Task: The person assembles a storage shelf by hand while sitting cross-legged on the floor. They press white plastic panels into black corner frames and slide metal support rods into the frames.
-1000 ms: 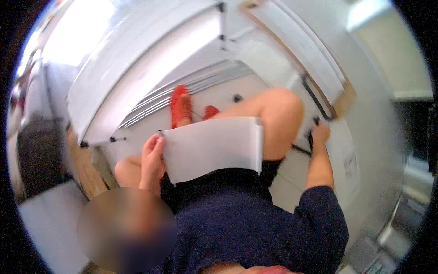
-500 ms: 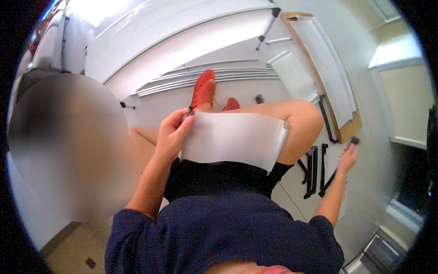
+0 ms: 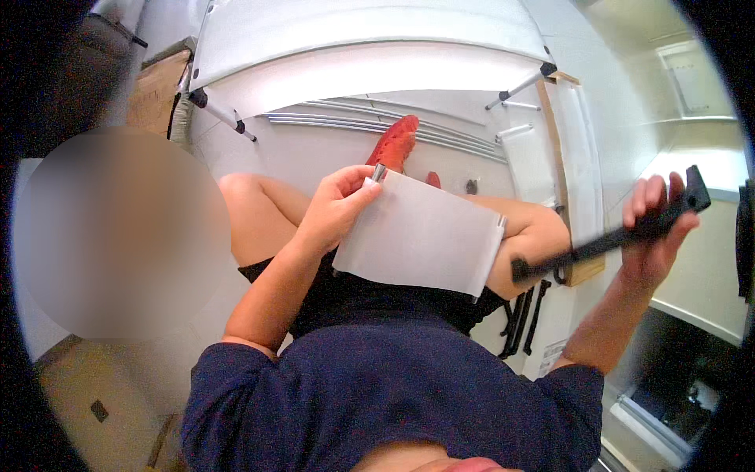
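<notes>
Left hand (image 3: 338, 208) pinches a white panel (image 3: 429, 232) at its far left corner, seemingly steadying it over the lap (image 3: 377, 305); right hand (image 3: 650, 250) grasps a black bar (image 3: 598, 245).

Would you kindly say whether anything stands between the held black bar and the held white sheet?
Nothing visible does; the right leg shows beneath the gap between the black bar and the white sheet.

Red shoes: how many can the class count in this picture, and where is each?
2. One red shoe is just beyond the left hand, toward the picture's top; a second shoe, mostly hidden, shows a small part beyond the far edge of the white sheet.
</notes>
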{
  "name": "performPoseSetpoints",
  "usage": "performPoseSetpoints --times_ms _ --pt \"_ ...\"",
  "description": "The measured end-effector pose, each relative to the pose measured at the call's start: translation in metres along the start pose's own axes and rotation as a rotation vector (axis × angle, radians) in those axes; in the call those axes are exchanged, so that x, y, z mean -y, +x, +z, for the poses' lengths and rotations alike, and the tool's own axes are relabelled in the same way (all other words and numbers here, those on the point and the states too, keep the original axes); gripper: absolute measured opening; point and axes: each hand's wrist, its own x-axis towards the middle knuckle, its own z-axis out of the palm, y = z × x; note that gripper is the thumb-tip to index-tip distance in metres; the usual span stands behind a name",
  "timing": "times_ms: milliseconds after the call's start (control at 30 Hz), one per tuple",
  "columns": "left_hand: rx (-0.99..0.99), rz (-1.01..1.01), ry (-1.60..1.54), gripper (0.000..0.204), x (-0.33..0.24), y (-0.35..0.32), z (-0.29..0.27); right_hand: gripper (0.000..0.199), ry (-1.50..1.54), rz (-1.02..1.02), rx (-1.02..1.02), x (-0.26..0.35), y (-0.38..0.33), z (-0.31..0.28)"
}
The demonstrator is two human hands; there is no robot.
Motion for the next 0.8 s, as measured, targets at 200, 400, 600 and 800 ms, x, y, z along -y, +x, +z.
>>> performPoseSetpoints --times_ms 200,400,600,800 --pt "0.025 -0.048 -0.059 0.022 0.011 -0.006 -0.006 0.038 0.657 0.119 -0.092 -0.051 0.046 0.014" --pt "0.121 -0.071 -0.068 0.021 0.011 -0.008 0.000 0.036 0.841 0.134 -0.263 -0.099 0.037 0.009" --pt "0.136 -0.040 -0.045 0.022 0.011 -0.006 0.004 0.036 0.721 0.206 -0.285 -0.118 0.031 0.005" --pt "0.128 0.038 0.046 0.020 0.007 -0.007 0.005 0.045 0.103 0.286 0.246 -0.078 0.045 0.023"
